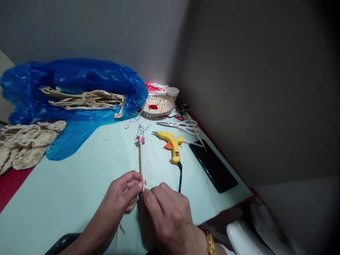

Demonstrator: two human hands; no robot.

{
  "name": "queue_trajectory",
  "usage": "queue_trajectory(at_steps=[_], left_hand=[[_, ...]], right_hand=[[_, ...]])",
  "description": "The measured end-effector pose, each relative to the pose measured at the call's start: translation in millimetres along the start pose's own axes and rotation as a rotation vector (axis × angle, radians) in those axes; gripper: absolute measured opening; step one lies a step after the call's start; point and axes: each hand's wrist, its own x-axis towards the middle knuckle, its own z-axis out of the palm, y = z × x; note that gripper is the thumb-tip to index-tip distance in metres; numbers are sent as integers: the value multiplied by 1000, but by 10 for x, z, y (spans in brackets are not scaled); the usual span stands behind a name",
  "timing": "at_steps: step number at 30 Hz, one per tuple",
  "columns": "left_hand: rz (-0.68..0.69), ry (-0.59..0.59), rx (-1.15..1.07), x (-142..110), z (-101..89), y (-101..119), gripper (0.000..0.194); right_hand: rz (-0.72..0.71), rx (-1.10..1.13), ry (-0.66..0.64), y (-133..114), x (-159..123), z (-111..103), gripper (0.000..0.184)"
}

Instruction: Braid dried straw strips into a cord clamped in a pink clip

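Note:
A thin braid of pale dried plant fibre (141, 159) runs from a pink binder clip (141, 139) toward me. My left hand (127, 193) pinches the braid's near end between thumb and fingers. Right beside it, my right hand (166, 209) is closed on the same end, its fingertips partly hidden behind the knuckles. Loose fibre strands (118, 235) hang below my left hand. The clip lies on the pale green table cover, with thin wire or thread around it.
A yellow glue gun (171, 141), white-handled scissors (183, 124) and a black phone (214, 166) lie on the right. A round woven basket (159, 106) and a cup (173, 92) stand behind. At left are a blue plastic bag (77, 74), fibre bundle (87, 99) and woven pieces (30, 148).

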Motion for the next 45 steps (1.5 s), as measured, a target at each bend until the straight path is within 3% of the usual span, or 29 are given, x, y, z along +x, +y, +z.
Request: queue_trajectory(at_steps=[5,8,12,14,18,24,28,32,36,40,43,45], left_hand=[[-45,39,-68,-60,6,26,24],[-19,27,-49,-61,0,24,22],[9,4,-33,-47,-18,18,20],[3,-22,-16,-43,-30,13,22],[35,-42,-24,-48,-60,-14,26],[76,-76,43,-72,-94,-36,39],[81,15,198,-123,-67,2,36],[203,130,563,-176,-56,41,18],[225,188,770,-248,-35,59,35],[197,228,622,-351,61,64,39],[170,235,502,-399,140,31,37],[212,279,538,-411,177,-22,31]], right_hand=[[-112,9,-2,-39,13,23,24],[-108,63,-38,-10,19,-51,19],[231,291,-143,107,135,-237,18],[392,400,-261,170,220,-282,19],[519,654,-487,247,314,-164,18],[735,1075,-492,284,260,99,15],[866,1117,-444,255,271,90,11],[819,956,-404,221,275,41,11],[661,696,-344,211,223,37,14],[584,676,-328,205,207,38,15],[632,776,-334,207,240,32,15],[687,869,-334,222,257,39,14]])
